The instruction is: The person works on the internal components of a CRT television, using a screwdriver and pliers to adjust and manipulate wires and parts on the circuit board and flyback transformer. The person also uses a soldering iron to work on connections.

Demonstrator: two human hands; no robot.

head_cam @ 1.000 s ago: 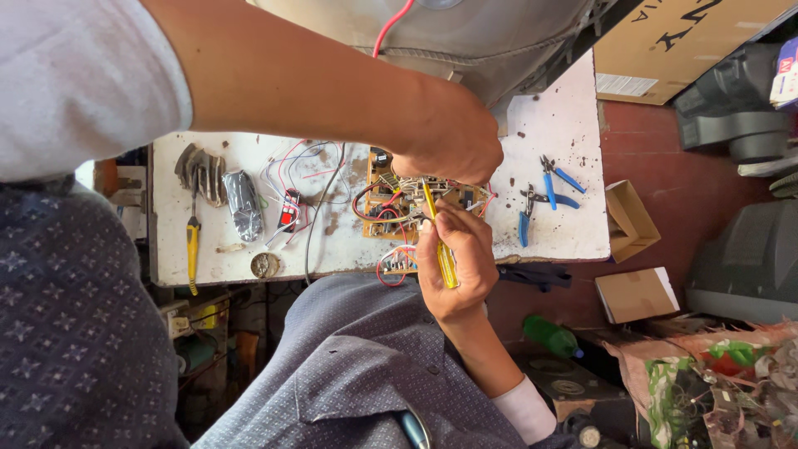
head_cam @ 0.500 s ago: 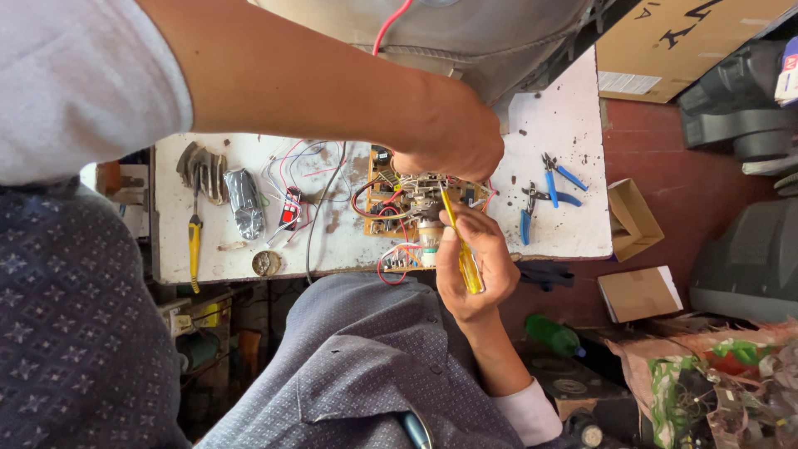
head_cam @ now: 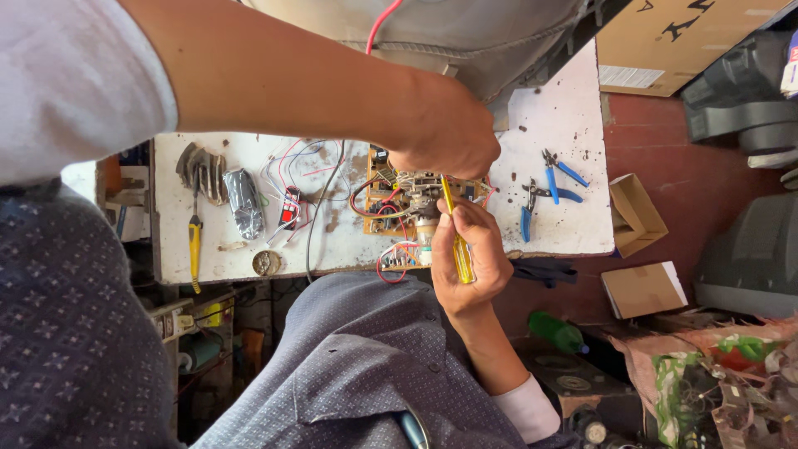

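Observation:
A brown circuit board [head_cam: 386,204] with red and black wires lies on the stained white table [head_cam: 565,125]. My left hand [head_cam: 445,125] reaches in from the upper left, and its fingers are closed on the parts at the board's upper right edge. My right hand [head_cam: 465,249] comes up from below and grips a yellow-handled screwdriver [head_cam: 457,241]. The screwdriver's tip points up into the board just under my left hand. A white motor-like part [head_cam: 426,229] hangs at the board's near edge beside my right thumb.
Blue-handled pliers [head_cam: 561,170] and cutters [head_cam: 528,208] lie right of the board. To the left are a yellow screwdriver [head_cam: 194,245], a silver wrapped part [head_cam: 243,204] and loose wires [head_cam: 287,179]. Small cardboard boxes [head_cam: 636,214] and grey casings [head_cam: 748,258] sit on the red floor.
My right hand and the yellow screwdriver have shifted slightly to the right, and the tip now sits closer under my left hand. The left hand has stayed on the board.

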